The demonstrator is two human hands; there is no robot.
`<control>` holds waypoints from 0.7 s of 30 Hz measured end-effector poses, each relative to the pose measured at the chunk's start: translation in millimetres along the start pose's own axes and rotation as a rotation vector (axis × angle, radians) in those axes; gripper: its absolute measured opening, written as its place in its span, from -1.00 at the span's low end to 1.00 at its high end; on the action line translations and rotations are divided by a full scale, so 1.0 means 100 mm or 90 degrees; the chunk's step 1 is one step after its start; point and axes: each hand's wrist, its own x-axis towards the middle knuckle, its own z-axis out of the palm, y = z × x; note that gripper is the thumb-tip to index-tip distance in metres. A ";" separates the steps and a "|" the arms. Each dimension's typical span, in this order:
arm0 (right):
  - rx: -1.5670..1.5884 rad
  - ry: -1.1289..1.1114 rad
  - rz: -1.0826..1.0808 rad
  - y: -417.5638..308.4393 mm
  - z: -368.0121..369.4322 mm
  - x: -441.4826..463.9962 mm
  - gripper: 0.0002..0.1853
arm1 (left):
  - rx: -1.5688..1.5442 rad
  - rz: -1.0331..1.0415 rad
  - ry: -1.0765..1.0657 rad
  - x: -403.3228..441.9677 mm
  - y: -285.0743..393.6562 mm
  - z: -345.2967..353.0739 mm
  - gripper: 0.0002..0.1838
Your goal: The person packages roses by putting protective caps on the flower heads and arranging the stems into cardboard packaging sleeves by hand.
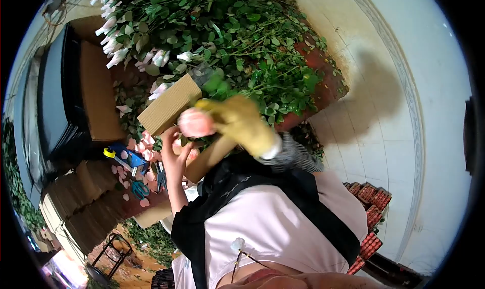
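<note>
Looks like a mid-job moment to me, going by how stuff's laid out. The pink rose [196, 123] is up in front of the body, right between the two hands. The right hand [240, 122], in a yellow glove, looks pinched around it just behind the bloom, though motion blur hides the fingertips. The left hand [175, 150] is bare, thumb and fingers curved next to the rose and over more pink blooms [193, 155]; can't tell if it's actually gripping anything.

Progress-wise, I'd say some is done but plenty is left: a row of buds in pale sleeves [108, 36] sits at the far left of the desk [331, 72], while a huge heap of leafy stems [222, 31] covers most of it.

As for clutter, a corrugated cardboard piece [171, 104] is tilted just beyond the left hand, touching or nearly touching the rose, hard to say. Loose petals [146, 155] are scattered near that hand, along with teal scissors [140, 189] and a blue-and-yellow tool [129, 160] I can't identify. Stacked cardboard [81, 200] and a big open box [102, 94] crowd the left side, so elbow room there looks tight.
</note>
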 end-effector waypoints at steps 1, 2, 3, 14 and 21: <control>0.115 -0.012 0.073 -0.02 -0.38 0.16 -0.56 | 0.175 0.069 -0.017 0.09 0.02 0.00 -0.45; 0.127 0.051 0.116 0.04 -0.68 0.24 -0.65 | 0.349 0.138 -0.038 0.16 0.02 -0.01 -0.43; 0.106 0.166 0.175 0.12 -1.01 0.27 -0.70 | 0.456 0.195 -0.062 0.18 -0.05 -0.02 -0.45; -0.804 0.292 0.596 0.22 -2.88 -0.29 -0.62 | 0.534 0.117 -0.087 0.06 -0.36 -0.03 -0.63; -0.756 -0.272 0.884 2.34 -2.40 -1.99 -0.45 | 0.566 0.080 -0.101 0.06 -0.39 -0.02 -0.61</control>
